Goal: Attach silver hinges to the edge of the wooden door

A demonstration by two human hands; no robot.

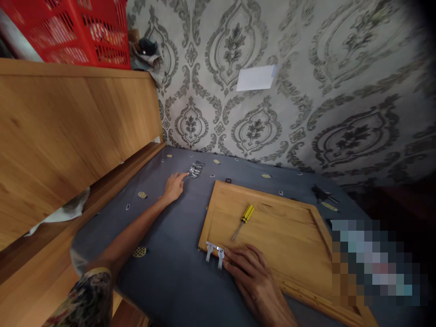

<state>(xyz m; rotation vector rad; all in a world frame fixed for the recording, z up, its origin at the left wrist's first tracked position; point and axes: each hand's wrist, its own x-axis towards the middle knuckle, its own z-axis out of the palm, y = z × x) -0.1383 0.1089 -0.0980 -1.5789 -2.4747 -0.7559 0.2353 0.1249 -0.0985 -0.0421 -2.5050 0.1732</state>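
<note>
A wooden cabinet door panel lies flat on a grey-blue cloth. My right hand rests on the panel's near edge, fingers spread, touching a silver metal hinge at the corner. A yellow-handled screwdriver lies on the panel. My left hand reaches far forward, fingertips pinched together at a small pile of metal hardware on the cloth.
A large wooden cabinet stands at left with a red plastic crate on top. Patterned wallpaper backs the area. A dark tool lies on the cloth at right. White cloth pokes from under the cabinet.
</note>
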